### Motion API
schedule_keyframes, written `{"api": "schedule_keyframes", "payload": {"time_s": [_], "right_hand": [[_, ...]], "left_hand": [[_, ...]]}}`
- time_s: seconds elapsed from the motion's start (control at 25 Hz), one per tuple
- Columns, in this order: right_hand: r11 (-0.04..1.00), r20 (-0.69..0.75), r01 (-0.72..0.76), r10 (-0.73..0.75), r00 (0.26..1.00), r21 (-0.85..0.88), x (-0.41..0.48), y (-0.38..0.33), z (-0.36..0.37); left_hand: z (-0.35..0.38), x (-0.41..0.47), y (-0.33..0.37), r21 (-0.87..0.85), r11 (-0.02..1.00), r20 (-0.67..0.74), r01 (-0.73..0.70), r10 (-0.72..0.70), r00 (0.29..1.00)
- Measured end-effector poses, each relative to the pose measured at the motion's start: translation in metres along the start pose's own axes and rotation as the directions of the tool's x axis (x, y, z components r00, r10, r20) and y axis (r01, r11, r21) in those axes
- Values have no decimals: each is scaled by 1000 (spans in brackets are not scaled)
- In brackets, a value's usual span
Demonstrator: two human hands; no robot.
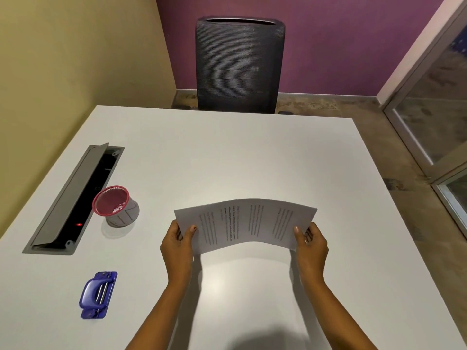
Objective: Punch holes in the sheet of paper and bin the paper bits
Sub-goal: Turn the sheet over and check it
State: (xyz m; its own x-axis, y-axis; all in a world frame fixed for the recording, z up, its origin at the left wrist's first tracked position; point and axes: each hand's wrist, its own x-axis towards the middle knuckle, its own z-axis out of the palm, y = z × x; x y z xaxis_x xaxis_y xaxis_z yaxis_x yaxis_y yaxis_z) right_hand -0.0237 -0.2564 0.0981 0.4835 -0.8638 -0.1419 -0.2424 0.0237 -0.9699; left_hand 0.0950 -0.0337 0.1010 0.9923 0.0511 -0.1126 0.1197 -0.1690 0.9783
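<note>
The left hand (177, 245) pinches the left short edge of the printed sheet of paper (246, 224), thumb on top near the corner and the other fingers curled underneath. The right hand (312, 245) grips the opposite short edge the same way, thumb lying flat on the upper face, fingers folded behind; a ring shows on one of them. Both forearms are bare and reach forward from the near edge of the table (252, 152), roughly parallel, with the wrists bent slightly inward toward each other.

Between the two hands the sheet is held above the table and bows upward in the middle, so its far edge forms an arch. Lines of printed text run across it, turned sideways to the viewer. Its shadow falls on the white surface below, toward the near edge.

Well to the left of the left forearm, near the table's near-left corner, a blue hole punch (98, 295) lies flat, apart from both hands. Farther along the left side stands a small bin (117, 207) with a red mesh rim, tilted in view, with pale bits visible inside. Just beside it, along the left edge, a grey cable hatch (65, 200) is set into the table with its lid raised. A dark mesh-backed chair (240, 64) stands past the far edge.
</note>
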Motion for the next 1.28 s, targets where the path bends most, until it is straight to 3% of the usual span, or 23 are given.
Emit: {"api": "schedule_keyframes", "payload": {"time_s": [0.28, 0.44, 0.52, 0.6, 0.68, 0.8, 0.96, 1.08, 1.16, 1.28], "right_hand": [[998, -11, -33, 33, 999, -47, -7, 4, -8], [998, -102, -67, 64, 993, -19, -23, 3, -18], [988, -103, -150, 151, 983, 17, -36, 6, -20], [940, 17, -311, 312, 950, 142, -51, 5, -17], [823, 247, -460, 395, 885, 334, -69, 0, -8], [760, 464, -490, 282, 840, 426, -91, -12, 5], [792, 468, -417, 190, 863, 446, -93, -31, 13], [888, 451, -332, 166, 877, 318, -90, -35, 15], [974, 343, -215, 177, 923, 77, -92, -30, 17], [977, 176, -162, 185, 967, -138, -95, -22, 22]], "left_hand": [[-7, -10, 2, 167, 985, 6, -39, 38, 999], [-16, -13, 10, 156, 988, -48, 20, -13, 999], [-20, -15, 11, 90, 991, -112, 99, -89, 990], [-22, -20, 10, -6, 979, -166, 204, -202, 965], [-21, -26, 7, -111, 952, -165, 286, -302, 939], [-16, -41, 3, -211, 899, -126, 383, -414, 902], [-15, -58, 4, -316, 818, -91, 481, -531, 843], [-13, -68, 4, -323, 811, -88, 488, -539, 838], [-13, -76, 2, -316, 812, -65, 490, -534, 843], [-14, -85, -2, -329, 800, -20, 502, -538, 843]]}}
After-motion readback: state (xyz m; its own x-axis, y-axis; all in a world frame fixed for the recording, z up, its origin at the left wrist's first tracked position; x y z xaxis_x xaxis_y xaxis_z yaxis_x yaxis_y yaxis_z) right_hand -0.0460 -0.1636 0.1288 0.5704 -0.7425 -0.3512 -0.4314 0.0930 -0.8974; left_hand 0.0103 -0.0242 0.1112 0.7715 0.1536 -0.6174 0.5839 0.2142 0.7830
